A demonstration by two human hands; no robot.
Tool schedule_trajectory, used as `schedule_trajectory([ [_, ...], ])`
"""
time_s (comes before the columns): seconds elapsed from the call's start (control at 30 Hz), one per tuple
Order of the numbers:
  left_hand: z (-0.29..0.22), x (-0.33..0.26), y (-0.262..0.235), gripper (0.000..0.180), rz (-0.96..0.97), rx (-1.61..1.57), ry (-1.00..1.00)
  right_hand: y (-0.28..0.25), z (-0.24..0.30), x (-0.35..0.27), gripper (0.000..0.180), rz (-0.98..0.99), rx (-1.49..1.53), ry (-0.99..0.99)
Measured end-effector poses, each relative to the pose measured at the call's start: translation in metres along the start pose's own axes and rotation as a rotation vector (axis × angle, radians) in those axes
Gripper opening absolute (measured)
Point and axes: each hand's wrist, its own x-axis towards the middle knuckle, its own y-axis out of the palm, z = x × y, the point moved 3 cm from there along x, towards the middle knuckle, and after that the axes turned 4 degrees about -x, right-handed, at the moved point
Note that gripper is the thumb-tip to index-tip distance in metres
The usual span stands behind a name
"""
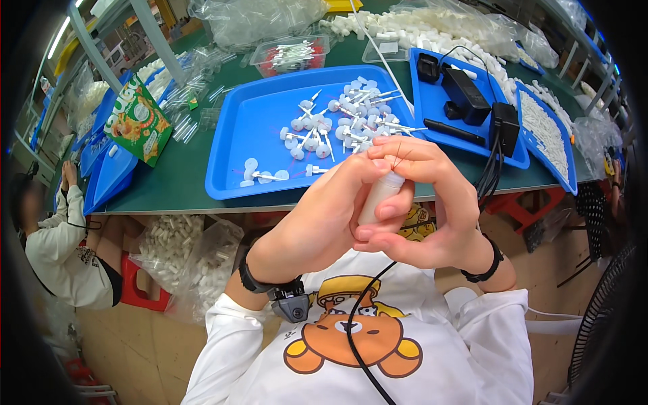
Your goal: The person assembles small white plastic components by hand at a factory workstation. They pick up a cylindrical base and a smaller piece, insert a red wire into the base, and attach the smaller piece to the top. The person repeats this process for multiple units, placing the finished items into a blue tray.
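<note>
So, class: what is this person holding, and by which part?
A small white plastic tube, clasped around its sides by both the left hand and the right hand.

You hold a white tube point(380, 196) between your left hand point(324, 219) and right hand point(432, 202). The tray point(233, 179) ahead is bright blue and carries white plastic pieces point(337, 125). The table point(175, 182) is dark green. Your shirt point(364, 351) is white with an orange-brown bear print. Both wristbands point(482, 270) are black.
</note>
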Motion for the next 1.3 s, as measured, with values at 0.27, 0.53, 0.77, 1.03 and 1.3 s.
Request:
schedule_trajectory([
  [0.27,0.002,-0.003,-0.005,0.024,0.060,-0.040,-0.017,0.006,0.003,-0.004,0.054,-0.088,-0.023,-0.028],
  [0.53,0.001,-0.007,0.001,0.025,-0.040,-0.028,-0.035,0.008,0.012,-0.005,0.055,-0.116,-0.074,-0.032],
  [0.77,-0.009,-0.008,0.007,0.024,0.070,0.018,-0.010,-0.005,0.015,0.005,0.063,0.056,-0.133,-0.038],
  [1.03,-0.002,-0.008,0.021,0.034,0.089,0.084,0.046,-0.009,0.005,0.000,0.074,0.008,0.476,0.401],
  [1.3,0.002,-0.005,0.018,0.036,0.175,-0.008,0.003,0.003,0.001,-0.006,0.062,0.159,1.068,0.799],
])
